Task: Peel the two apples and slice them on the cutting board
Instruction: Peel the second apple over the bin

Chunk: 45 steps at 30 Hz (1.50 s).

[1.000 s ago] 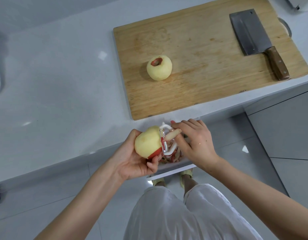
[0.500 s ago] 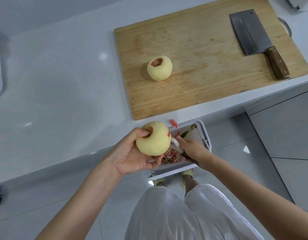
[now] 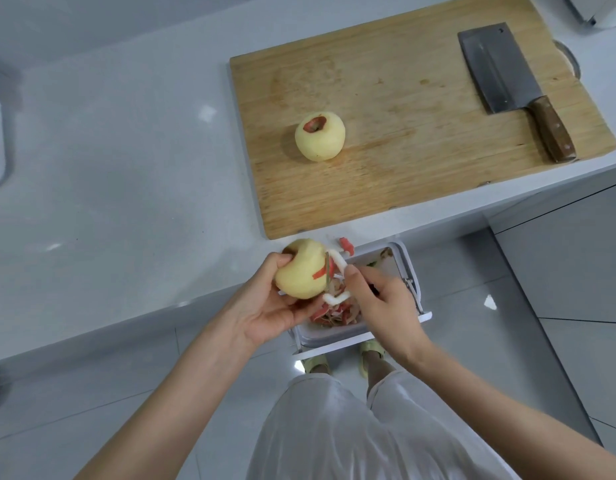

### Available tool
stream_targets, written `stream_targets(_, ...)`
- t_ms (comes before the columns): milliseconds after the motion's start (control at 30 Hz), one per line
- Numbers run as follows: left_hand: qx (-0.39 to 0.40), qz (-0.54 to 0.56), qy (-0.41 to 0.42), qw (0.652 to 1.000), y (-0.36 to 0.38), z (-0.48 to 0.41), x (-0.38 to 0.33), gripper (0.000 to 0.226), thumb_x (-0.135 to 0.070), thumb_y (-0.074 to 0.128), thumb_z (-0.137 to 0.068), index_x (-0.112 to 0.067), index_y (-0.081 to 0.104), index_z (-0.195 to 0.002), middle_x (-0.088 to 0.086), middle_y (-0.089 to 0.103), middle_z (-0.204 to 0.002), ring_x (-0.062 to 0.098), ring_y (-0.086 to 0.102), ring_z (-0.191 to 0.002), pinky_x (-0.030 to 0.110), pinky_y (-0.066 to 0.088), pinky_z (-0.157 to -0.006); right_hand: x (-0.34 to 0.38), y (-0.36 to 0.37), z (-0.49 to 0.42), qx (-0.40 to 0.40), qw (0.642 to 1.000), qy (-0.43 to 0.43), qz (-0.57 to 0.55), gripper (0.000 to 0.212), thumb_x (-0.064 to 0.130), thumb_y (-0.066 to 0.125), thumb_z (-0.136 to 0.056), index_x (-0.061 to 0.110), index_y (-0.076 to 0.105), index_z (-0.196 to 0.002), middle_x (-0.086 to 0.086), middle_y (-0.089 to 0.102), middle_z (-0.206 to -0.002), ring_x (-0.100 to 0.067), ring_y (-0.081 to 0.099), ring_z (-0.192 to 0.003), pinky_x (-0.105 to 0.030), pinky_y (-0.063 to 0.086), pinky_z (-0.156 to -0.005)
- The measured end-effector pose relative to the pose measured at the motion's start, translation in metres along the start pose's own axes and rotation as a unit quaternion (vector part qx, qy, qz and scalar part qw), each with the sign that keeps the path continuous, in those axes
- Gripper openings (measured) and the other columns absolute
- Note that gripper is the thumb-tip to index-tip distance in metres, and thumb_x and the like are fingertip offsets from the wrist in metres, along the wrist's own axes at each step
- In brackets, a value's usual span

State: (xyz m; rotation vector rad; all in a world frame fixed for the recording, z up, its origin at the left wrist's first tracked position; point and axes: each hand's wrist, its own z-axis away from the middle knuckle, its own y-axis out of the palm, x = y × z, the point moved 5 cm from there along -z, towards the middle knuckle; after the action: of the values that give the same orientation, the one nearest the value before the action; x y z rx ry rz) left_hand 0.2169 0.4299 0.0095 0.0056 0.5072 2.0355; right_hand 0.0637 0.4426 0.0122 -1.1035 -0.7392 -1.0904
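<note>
Both hands work close together just off the near edge of the worktop [image 3: 126, 168]. The left hand [image 3: 261, 310] cups the second apple [image 3: 299, 271] with fingers curled beneath it and the thumb on top, and the right hand [image 3: 382, 299] grips a white Y-shaped peeler [image 3: 337, 271]. The peeler's thin metal blade lies along the apple's right flank, running roughly near to far. This apple is pale, matte and almost bare, with its hollow end tipped away and to the left and one short red strip of skin beside the blade. Half a second ago the right hand was down in the bin and the apple showed its hollow upward; now the fruit has turned and the peeler is back against it. Below them, a white rectangular bin [image 3: 413, 282] holds red and cream peelings [image 3: 334, 315]. The first apple [image 3: 319, 140], fully peeled but for a red ring at its upturned hollow, sits on the left part of the wooden cutting board [image 3: 403, 150]. A steel cleaver [image 3: 500, 74] lies at a diagonal on the right, with its brown wooden handle pointing near-right.
</note>
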Motion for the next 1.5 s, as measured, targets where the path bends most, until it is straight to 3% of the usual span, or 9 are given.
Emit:
stream_targets(100, -0.021, -0.019, -0.002, 1.000, 0.001, 0.000, 0.008, 0.032, -0.025, 0.059, -0.085, -0.006, 0.058, -0.111, 0.021, 0.063, -0.093, 0.029, 0.064, -0.079, 0.035, 0.058, -0.054, 0.027, -0.007, 0.001, -0.138, 0.930, -0.256, 0.224, 0.023, 0.027, 0.051, -0.091, 0.021, 0.072, -0.097, 0.011, 0.065, -0.069, -0.010, 0.055, -0.067, -0.030, 0.040, -0.064)
stream_targets(233, -0.033, -0.017, -0.023, 0.999, 0.002, 0.001, 0.013, 0.028, -0.025, 0.058, -0.084, -0.006, 0.059, -0.104, 0.019, 0.062, -0.085, 0.028, 0.062, -0.075, 0.033, 0.057, -0.051, 0.040, -0.006, -0.003, -0.147, 0.867, -0.373, 0.295, 0.024, 0.026, 0.052, -0.091, 0.023, 0.074, -0.099, 0.005, 0.066, -0.071, -0.016, 0.055, -0.075, -0.033, 0.040, -0.064)
stream_targets(400, -0.029, 0.018, -0.052, 0.998, -0.004, 0.001, 0.009, 0.039, -0.029, 0.060, -0.082, -0.004, 0.056, -0.111, 0.021, 0.058, -0.090, 0.027, 0.058, -0.073, 0.032, 0.056, -0.050, 0.026, -0.019, -0.013, -0.111, 0.875, -0.377, 0.282, 0.022, 0.025, 0.054, -0.091, 0.022, 0.073, -0.102, 0.002, 0.071, -0.081, -0.018, 0.057, -0.067, -0.032, 0.039, -0.063)
stream_targets(567, -0.004, 0.007, -0.082, 0.997, -0.006, 0.001, 0.011, 0.049, -0.028, 0.062, -0.064, -0.004, 0.057, -0.107, 0.020, 0.061, -0.087, 0.026, 0.059, -0.068, 0.030, 0.056, -0.049, 0.012, -0.011, -0.021, -0.048, 0.908, -0.348, 0.230, 0.026, 0.025, 0.050, -0.092, 0.018, 0.072, -0.103, 0.004, 0.071, -0.084, -0.012, 0.056, -0.083, -0.035, 0.039, -0.066)
stream_targets(700, 0.000, -0.001, -0.093, 0.996, -0.009, 0.002, 0.014, 0.050, -0.029, 0.060, -0.064, -0.003, 0.058, -0.106, 0.019, 0.063, -0.083, 0.025, 0.060, -0.064, 0.029, 0.055, -0.048, 0.006, -0.007, -0.023, -0.024, 0.917, -0.339, 0.207, 0.027, 0.026, 0.048, -0.094, 0.017, 0.071, -0.104, 0.010, 0.068, -0.083, -0.011, 0.053, -0.071, -0.033, 0.038, -0.064)
stream_targets(867, 0.040, 0.016, -0.086, 0.995, -0.005, 0.008, 0.004, 0.053, -0.029, 0.058, -0.062, 0.002, 0.058, -0.105, 0.021, 0.065, -0.081, 0.025, 0.061, -0.060, 0.027, 0.055, -0.049, -0.037, -0.014, -0.029, -0.032, 0.928, -0.264, 0.260, 0.017, 0.027, 0.050, -0.091, 0.030, 0.067, -0.093, 0.016, 0.062, -0.072, -0.008, 0.052, -0.069, -0.026, 0.035, -0.066)
stream_targets(1067, 0.046, 0.013, -0.088, 0.995, 0.003, 0.009, 0.000, 0.053, -0.032, 0.060, -0.064, 0.006, 0.058, -0.101, 0.021, 0.061, -0.077, 0.023, 0.059, -0.060, 0.026, 0.055, -0.048, -0.037, -0.011, -0.030, 0.009, 0.967, -0.168, 0.193, 0.023, 0.028, 0.051, -0.094, 0.026, 0.071, -0.106, 0.018, 0.059, -0.064, -0.005, 0.052, -0.059, -0.023, 0.041, -0.054)
stream_targets(1267, 0.019, 0.023, -0.106, 0.994, 0.000, 0.003, 0.007, 0.047, -0.030, 0.060, -0.065, 0.004, 0.060, -0.097, 0.018, 0.058, -0.079, 0.023, 0.057, -0.057, 0.025, 0.053, -0.045, 0.022, -0.009, -0.016, -0.089, 0.930, -0.289, 0.209, 0.027, 0.030, 0.047, -0.093, 0.023, 0.071, -0.105, 0.008, 0.069, -0.080, -0.007, 0.052, -0.076, -0.031, 0.038, -0.069)
stream_targets(1500, 0.052, 0.018, -0.124, 0.991, -0.002, 0.007, 0.005, 0.050, -0.033, 0.056, -0.063, 0.006, 0.061, -0.093, 0.016, 0.058, -0.073, 0.020, 0.056, -0.052, 0.021, 0.047, -0.040, 0.007, -0.013, -0.022, -0.085, 0.905, -0.348, 0.228, 0.024, 0.025, 0.050, -0.093, 0.022, 0.072, -0.102, 0.006, 0.070, -0.082, -0.011, 0.054, -0.076, -0.034, 0.039, -0.066)
